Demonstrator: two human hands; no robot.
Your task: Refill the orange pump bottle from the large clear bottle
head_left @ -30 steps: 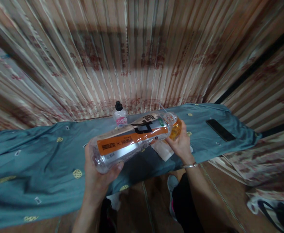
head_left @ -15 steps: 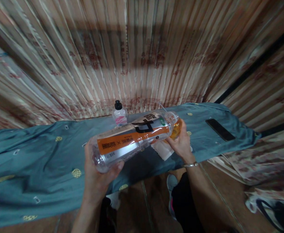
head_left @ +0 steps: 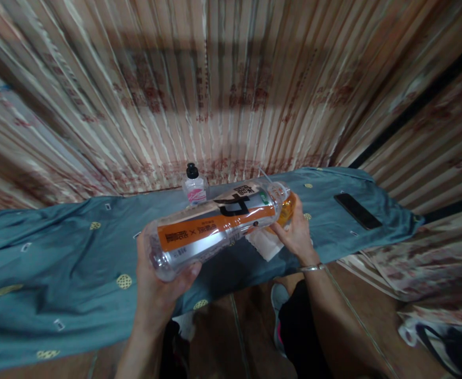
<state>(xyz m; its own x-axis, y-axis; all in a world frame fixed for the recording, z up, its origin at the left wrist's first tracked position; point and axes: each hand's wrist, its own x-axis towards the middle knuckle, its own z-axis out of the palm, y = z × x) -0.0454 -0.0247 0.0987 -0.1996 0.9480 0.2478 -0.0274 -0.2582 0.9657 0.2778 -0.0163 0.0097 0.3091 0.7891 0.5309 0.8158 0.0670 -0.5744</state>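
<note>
A large clear plastic bottle (head_left: pixel 215 226) with an orange and silver label lies tilted across the middle of the view, its neck toward the right. My left hand (head_left: pixel 162 287) is wrapped round its base, with the thumb along the near side. Around an amber see-through container (head_left: pixel 287 209) at the neck end, my right hand (head_left: pixel 296 231) is closed. The bottle's neck overlaps this container, so I cannot tell how the two meet. A thin pale stick or straw (head_left: pixel 263 172) shows just behind the neck. Beneath the right hand lies a white tissue (head_left: pixel 265 245).
Behind the large bottle, a small clear bottle with a black cap (head_left: pixel 194 184) stands on the teal cloth (head_left: pixel 77 252). A black phone (head_left: pixel 358 211) lies at the right. Patterned curtains (head_left: pixel 231 95) hang along the back. Bags (head_left: pixel 448 345) are on the floor at lower right.
</note>
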